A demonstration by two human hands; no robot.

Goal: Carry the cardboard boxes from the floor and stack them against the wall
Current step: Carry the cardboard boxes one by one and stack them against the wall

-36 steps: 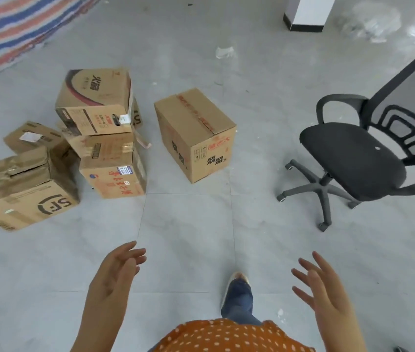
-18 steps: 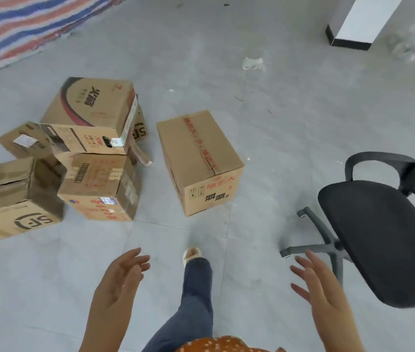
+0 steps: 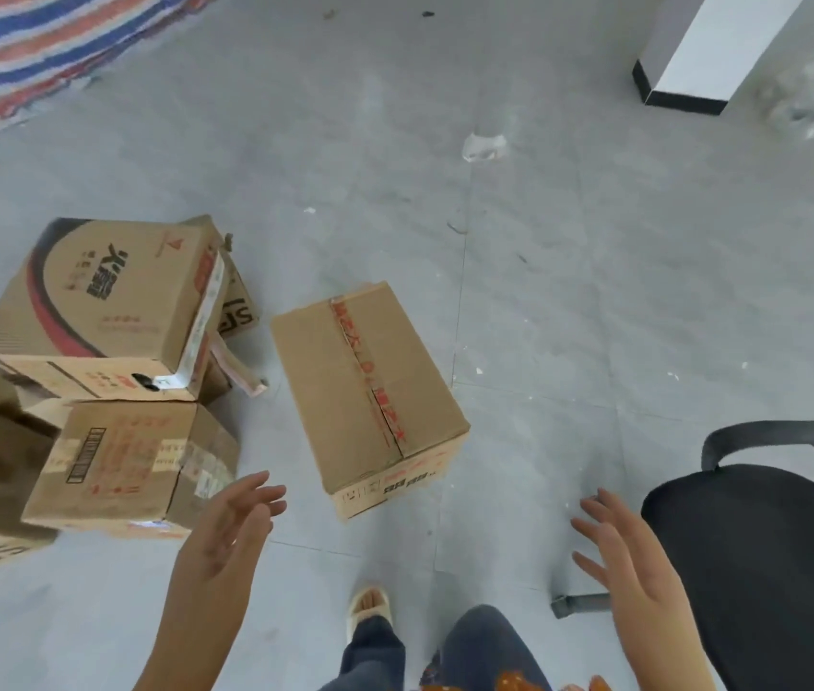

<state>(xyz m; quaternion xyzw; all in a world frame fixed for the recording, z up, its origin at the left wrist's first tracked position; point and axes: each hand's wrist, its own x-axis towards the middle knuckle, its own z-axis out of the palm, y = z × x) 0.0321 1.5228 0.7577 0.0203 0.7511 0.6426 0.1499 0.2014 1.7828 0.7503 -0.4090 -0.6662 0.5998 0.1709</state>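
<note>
Grey floor tiles (image 3: 544,301) run under the person, who has stepped closer. Both hands, left hand (image 3: 225,531) and right hand (image 3: 629,556), spread empty and apart before the taped box (image 3: 370,391), now within reach; beyond-left sits the box pile (image 3: 110,341).

A single wide-angle view looks from the person's head, forward and steeply down onto the grey floor (image 3: 519,301). Near its bottom edge show both raised hands, the left hand (image 3: 225,536) and the right hand (image 3: 629,556); far left lies a striped tarp (image 3: 21,47).
</note>
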